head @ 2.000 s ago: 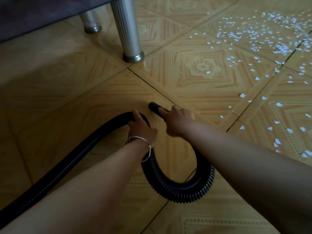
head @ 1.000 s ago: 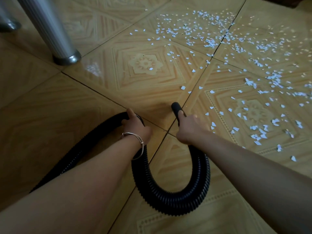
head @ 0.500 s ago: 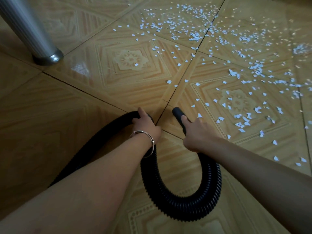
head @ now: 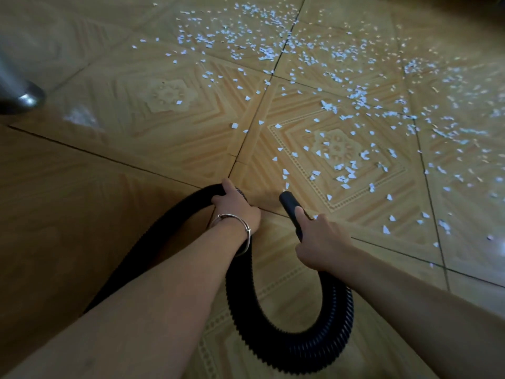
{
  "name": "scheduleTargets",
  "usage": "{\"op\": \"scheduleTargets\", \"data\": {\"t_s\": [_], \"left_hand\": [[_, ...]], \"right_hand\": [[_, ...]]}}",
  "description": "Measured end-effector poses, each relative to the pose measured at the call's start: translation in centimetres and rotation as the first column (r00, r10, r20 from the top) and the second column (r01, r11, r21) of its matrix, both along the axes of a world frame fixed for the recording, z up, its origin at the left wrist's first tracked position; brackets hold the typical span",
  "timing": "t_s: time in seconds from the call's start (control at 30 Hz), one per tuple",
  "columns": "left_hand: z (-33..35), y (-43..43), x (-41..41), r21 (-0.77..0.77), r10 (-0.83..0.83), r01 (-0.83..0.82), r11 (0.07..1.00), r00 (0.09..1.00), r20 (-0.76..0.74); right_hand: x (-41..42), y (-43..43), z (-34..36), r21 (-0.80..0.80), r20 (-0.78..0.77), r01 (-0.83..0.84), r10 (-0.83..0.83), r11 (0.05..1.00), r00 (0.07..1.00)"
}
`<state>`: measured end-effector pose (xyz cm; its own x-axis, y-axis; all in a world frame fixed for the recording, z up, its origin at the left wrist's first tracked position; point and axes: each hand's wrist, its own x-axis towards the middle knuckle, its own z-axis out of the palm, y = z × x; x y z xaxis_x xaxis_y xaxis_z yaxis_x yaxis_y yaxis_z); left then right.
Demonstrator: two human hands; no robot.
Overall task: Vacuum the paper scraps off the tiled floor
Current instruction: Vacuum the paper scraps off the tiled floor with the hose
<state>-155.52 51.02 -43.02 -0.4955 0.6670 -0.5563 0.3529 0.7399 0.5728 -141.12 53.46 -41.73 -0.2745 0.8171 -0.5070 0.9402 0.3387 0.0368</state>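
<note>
Black ribbed plastic hose (head: pixel 289 348): my right hand (head: pixel 323 244) grips its nozzle (head: pixel 288 203) toward white paper scraps (head: pixel 345 170) at one o'clock; my left hand (head: pixel 236 207) grips the slack for reach.

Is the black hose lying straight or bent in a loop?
Bent: the hose curves from the left hand, round in a U on the floor, to the right hand.
</note>
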Motion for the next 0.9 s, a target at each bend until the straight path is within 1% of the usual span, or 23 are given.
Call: {"op": "scheduleTargets", "data": {"t_s": [0.1,0.23,0.3,0.43,0.53,0.6,0.7,0.8,0.9], "left_hand": [[0.6,0.4,1.0,0.032,-0.008,0.008,0.999,1.0,-0.004],[0.6,0.5,-0.2,0.046,0.011,-0.011,0.999,1.0,-0.018],[0.5,0.6,-0.8,0.032,0.04,-0.039,0.999,0.999,-0.015],[0.7,1.7,-0.6,0.012,0.071,-0.07,0.997,0.995,-0.065],[0.7,2.2,0.4,-0.012,0.077,-0.079,0.997,0.993,-0.093],[0.5,2.4,1.4,-0.032,0.061,-0.065,0.997,0.991,-0.116],[0.4,2.8,2.7,-0.03,0.084,-0.088,0.996,0.99,-0.11],[0.6,3.1,2.3,-0.019,0.118,-0.121,0.992,0.984,-0.13],[0.4,2.8,0.7,-0.034,0.115,-0.121,0.992,0.981,-0.156]], "right_hand": [[0.4,0.6,0.3,-0.01,0.049,0.002,-0.001,1.0,0.999],[-1.6,4.3,-0.3,0.035,0.012,-0.021,0.021,0.999,1.0],[-2.5,6.3,-0.1,0.042,0.026,-0.072,0.071,0.997,0.997],[-3.0,9.4,0.4,0.079,0.003,-0.12,0.12,0.99,0.993],[-2.2,9.6,0.3,0.057,-0.02,-0.162,0.164,0.985,0.986],[-1.0,8.8,0.5,0.037,-0.007,-0.22,0.22,0.975,0.975],[0.5,8.1,0.8,0.026,0.007,-0.28,0.28,0.96,0.96],[-0.5,9.3,0.1,0.053,-0.04,-0.283,0.286,0.958,0.958],[-3.5,9.8,-0.7,0.084,-0.108,-0.339,0.347,0.937,0.932]]}}
